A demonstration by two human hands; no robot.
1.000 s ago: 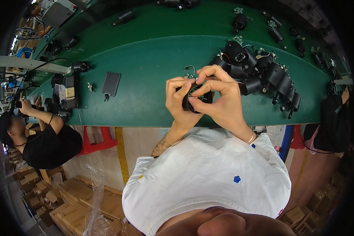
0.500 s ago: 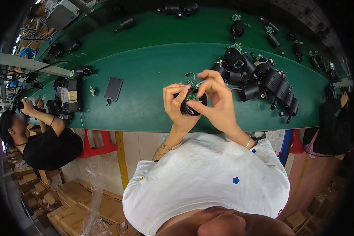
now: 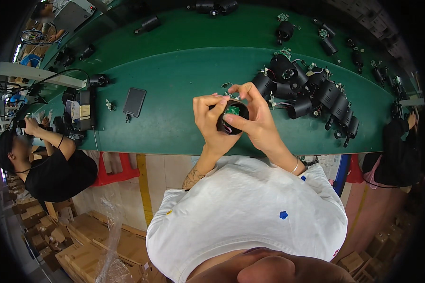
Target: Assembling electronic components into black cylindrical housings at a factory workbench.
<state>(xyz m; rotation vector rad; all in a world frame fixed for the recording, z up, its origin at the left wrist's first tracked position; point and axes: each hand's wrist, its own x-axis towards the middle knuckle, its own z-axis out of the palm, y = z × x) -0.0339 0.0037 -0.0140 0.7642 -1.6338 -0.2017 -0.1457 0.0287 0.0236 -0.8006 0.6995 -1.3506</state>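
Above the near edge of the green table I hold a black cylindrical housing (image 3: 243, 109), its open end facing me. My left hand (image 3: 211, 120) is wrapped round its left side. My right hand (image 3: 259, 115) grips the other side, with the thumb reaching into the opening against a green circuit board (image 3: 233, 110). The right forefinger bends over the far rim, beside a small board with a wire (image 3: 227, 86) that sticks out behind. What lies between the far fingertips is too small to make out.
To the right lies a heap of black housings (image 3: 309, 89) with wires and boards. A dark flat handheld device (image 3: 135, 102) and a loose circuit board (image 3: 110, 104) are at left. More housings (image 3: 148, 24) lie on the far green strip. Co-workers sit left (image 3: 56, 165) and right (image 3: 394, 155).
My right thumb and fingers have shifted slightly at the housing, and the green board now sits more visibly inside the opening. The housing stays in both hands.
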